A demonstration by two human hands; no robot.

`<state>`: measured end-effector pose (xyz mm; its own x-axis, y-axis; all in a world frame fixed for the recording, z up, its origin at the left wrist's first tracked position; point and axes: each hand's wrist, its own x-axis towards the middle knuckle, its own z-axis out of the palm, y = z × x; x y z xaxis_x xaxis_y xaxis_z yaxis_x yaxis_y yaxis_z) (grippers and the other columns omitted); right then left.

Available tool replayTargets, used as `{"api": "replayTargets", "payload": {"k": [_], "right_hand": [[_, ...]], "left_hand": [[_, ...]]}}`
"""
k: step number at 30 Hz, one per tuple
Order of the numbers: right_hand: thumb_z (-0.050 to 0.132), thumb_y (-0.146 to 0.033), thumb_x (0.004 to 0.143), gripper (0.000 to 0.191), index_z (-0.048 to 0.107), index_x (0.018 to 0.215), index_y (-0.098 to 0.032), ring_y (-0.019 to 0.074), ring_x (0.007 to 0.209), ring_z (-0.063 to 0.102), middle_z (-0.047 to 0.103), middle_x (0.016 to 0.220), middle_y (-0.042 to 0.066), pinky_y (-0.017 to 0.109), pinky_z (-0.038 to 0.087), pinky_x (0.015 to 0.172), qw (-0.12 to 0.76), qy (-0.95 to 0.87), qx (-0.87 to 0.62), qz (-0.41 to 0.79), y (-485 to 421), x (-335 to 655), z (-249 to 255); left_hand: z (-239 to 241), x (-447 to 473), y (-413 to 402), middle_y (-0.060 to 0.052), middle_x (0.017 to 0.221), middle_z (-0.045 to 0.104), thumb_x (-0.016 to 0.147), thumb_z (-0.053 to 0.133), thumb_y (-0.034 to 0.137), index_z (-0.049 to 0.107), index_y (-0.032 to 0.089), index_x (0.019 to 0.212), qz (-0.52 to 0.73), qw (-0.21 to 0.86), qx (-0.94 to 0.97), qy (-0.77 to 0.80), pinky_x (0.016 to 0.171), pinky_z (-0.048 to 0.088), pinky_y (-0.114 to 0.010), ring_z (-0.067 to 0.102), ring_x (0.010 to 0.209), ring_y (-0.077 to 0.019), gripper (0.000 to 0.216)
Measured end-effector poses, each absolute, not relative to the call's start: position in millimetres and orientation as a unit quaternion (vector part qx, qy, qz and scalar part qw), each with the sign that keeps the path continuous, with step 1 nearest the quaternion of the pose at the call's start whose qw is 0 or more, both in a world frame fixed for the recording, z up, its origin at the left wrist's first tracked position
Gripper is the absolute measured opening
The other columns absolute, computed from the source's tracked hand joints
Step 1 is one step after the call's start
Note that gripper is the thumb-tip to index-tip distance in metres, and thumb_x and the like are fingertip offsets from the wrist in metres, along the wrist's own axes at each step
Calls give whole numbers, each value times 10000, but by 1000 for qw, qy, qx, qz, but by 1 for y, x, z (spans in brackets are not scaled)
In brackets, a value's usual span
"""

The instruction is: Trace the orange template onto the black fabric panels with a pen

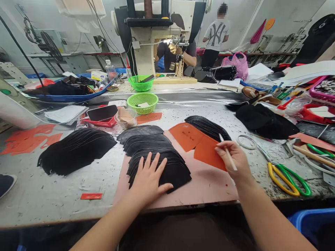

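My left hand (pixel 148 179) lies flat, fingers spread, on a fanned stack of black leather pieces (pixel 154 148) resting on a pink mat (pixel 206 184). My right hand (pixel 232 160) pinches a thin white marking pen (pixel 228 153) beside two orange templates (pixel 197 143) on the mat. Behind the templates lies another fan of black pieces (pixel 208 126). A larger pile of black pieces (pixel 74 150) sits to the left on the worn table.
Yellow and green scissors (pixel 289 176) lie at the right beside metal rings (pixel 247 142). Green baskets (pixel 142 101), a plastic cup (pixel 126 118), a red tray with a phone (pixel 102 115) and a sewing machine (pixel 159 38) stand behind. Two other people work at the back.
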<state>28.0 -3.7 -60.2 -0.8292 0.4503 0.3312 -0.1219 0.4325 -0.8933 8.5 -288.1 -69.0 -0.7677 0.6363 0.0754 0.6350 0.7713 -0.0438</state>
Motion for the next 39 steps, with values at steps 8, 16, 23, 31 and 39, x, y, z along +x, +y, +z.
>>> {"api": "replayTargets", "payload": {"k": [8,16,23,31,39], "right_hand": [[548,-272,764,78,532,780,-197,130,589,490,562,701,-1,251,423,555,73,-843,54,531,-73,26,-58],[554,-273,832,84,567,854,-193,227,864,573,628,963,112,376,490,738,104,-923,173,326,-91,68,-72],[684,-284,750,229,580,938,-205,308,1160,473,548,1245,137,491,454,891,96,-925,279,240,-75,92,-76],[626,-270,798,183,578,957,-193,304,1183,453,557,1239,135,510,444,913,100,-927,253,259,-73,96,-81],[568,-264,845,119,578,941,-197,273,1085,507,594,1169,121,477,472,876,142,-923,242,263,-74,103,-85]], "left_hand": [[-73,76,-309,-84,1246,538,842,559,291,567,215,1172,-123,184,-480,-849,1006,351,-366,415,1218,-232,338],[-84,81,-322,-68,1375,397,738,582,618,424,418,1291,-85,117,-390,-910,1017,284,-473,344,1263,-322,608],[-86,90,-317,-69,1387,379,783,564,566,367,453,1311,-83,117,-376,-915,1023,246,-475,319,1279,-328,574],[-90,99,-310,-105,1380,388,789,566,549,367,434,1320,-70,111,-346,-929,1011,246,-486,318,1276,-354,579],[-94,100,-312,-109,1393,366,757,627,513,400,414,1307,-102,128,-365,-917,1027,235,-492,301,1286,-354,604]]}}
